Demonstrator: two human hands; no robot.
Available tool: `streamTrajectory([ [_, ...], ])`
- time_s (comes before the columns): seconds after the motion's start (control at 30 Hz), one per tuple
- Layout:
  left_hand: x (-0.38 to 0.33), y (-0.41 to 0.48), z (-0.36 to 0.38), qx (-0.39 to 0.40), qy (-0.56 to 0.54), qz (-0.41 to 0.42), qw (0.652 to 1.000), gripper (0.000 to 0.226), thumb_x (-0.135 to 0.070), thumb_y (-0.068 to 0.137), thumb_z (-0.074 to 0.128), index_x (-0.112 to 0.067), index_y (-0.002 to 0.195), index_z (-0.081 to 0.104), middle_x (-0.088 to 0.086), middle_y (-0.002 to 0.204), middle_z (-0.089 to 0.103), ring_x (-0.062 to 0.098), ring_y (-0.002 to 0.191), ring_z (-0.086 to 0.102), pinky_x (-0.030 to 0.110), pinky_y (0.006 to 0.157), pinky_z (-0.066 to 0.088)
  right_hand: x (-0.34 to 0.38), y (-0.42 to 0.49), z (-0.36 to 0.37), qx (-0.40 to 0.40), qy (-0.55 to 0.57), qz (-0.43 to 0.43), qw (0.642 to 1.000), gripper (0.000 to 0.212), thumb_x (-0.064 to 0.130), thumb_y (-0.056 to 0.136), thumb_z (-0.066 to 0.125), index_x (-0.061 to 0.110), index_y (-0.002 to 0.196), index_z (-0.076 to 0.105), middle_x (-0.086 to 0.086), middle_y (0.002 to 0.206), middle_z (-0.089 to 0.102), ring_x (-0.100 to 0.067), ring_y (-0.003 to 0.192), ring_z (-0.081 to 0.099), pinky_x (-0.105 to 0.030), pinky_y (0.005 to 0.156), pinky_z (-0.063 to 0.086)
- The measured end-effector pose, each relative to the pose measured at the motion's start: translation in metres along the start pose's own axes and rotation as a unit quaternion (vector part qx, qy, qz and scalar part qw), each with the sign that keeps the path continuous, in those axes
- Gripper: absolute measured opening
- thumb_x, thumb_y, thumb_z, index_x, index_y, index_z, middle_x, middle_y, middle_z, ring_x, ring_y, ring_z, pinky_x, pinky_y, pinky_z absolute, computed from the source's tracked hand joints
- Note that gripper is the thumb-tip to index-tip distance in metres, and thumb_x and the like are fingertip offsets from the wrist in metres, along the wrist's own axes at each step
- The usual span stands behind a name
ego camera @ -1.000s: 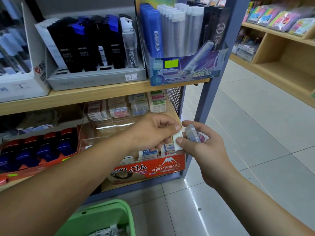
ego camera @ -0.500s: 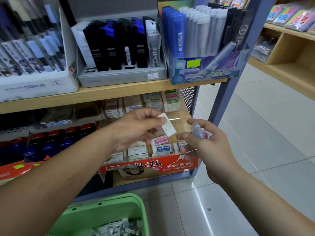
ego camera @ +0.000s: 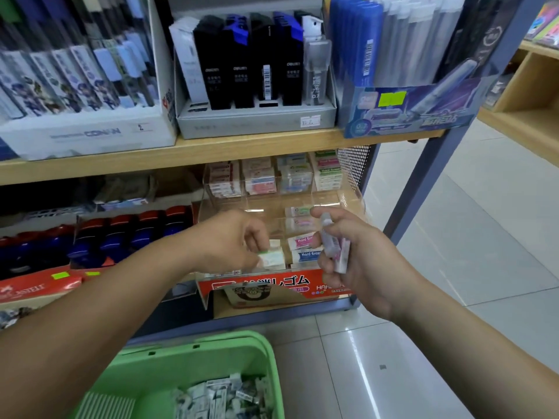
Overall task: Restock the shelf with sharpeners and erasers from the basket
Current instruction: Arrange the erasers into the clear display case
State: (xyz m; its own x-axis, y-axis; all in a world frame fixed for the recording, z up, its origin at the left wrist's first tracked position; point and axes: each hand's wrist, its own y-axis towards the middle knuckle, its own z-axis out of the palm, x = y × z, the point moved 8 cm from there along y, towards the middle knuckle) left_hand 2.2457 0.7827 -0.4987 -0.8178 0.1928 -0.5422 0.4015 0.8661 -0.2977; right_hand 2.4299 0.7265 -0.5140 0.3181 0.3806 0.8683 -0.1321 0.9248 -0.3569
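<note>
L hand (ego camera: pixel 233 240) | eraser (ego camera: pixel 270 257) is pinched in curled fingertips, now brought down from mid-air into clear rack (ego camera: pixel 348 204), centre frame | R hand (ego camera: pixel 360 258) | spare packs (ego camera: pixel 334 249) are gripped, right of rack | basket (ego camera: pixel 187 355), bottom: more stock is seen | placement judged nearly done
</note>
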Motion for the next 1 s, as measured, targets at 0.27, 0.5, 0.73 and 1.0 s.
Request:
streamTrajectory([
  [0.27, 0.008, 0.005, 0.016, 0.0, 0.109, 0.019, 0.994, 0.01, -0.035, 0.098, 0.067, -0.034, 0.1, 0.076, -0.019, 0.102, 0.069, 0.001, 0.094, 0.062, 0.029, 0.084, 0.056, -0.005, 0.007, 0.001, -0.02, -0.064, -0.016, 0.998, 0.039, 0.003, 0.098, 0.055, 0.028, 0.121, 0.072, -0.013, 0.093, 0.071, -0.025, 0.066, 0.058, -0.038, 0.066, 0.04],
  [0.5, 0.01, 0.008, 0.009, -0.048, 0.07, 0.022, 0.996, 0.019, -0.029, 0.096, 0.07, -0.033, 0.115, 0.075, -0.018, 0.109, 0.068, 0.0, 0.095, 0.062, 0.017, 0.079, 0.047, -0.008, 0.006, 0.001, -0.018, -0.103, -0.036, 0.994, 0.037, 0.001, 0.098, 0.062, 0.021, 0.129, 0.067, -0.013, 0.106, 0.078, -0.03, 0.076, 0.068, -0.053, 0.081, 0.049],
  [0.73, 0.011, 0.009, 0.012, -0.044, 0.117, 0.033, 0.992, 0.025, -0.027, 0.1, 0.063, -0.036, 0.121, 0.075, -0.014, 0.122, 0.072, 0.008, 0.11, 0.066, 0.034, 0.095, 0.057, -0.008, 0.009, 0.001, -0.026, -0.094, -0.033, 0.995, 0.035, 0.002, 0.098, 0.063, 0.019, 0.129, 0.067, -0.011, 0.106, 0.079, -0.028, 0.077, 0.07, -0.041, 0.072, 0.048],
  [1.0, -0.002, -0.001, 0.0, -0.1, -0.008, 0.039, 0.994, 0.02, -0.028, 0.104, 0.058, -0.03, 0.117, 0.074, -0.01, 0.097, 0.073, 0.0, 0.065, 0.061, 0.023, 0.06, 0.054, -0.005, 0.006, 0.001, -0.028, -0.108, -0.056, 0.992, 0.033, -0.002, 0.096, 0.067, 0.015, 0.124, 0.071, -0.017, 0.113, 0.077, -0.037, 0.095, 0.076, -0.053, 0.08, 0.057],
])
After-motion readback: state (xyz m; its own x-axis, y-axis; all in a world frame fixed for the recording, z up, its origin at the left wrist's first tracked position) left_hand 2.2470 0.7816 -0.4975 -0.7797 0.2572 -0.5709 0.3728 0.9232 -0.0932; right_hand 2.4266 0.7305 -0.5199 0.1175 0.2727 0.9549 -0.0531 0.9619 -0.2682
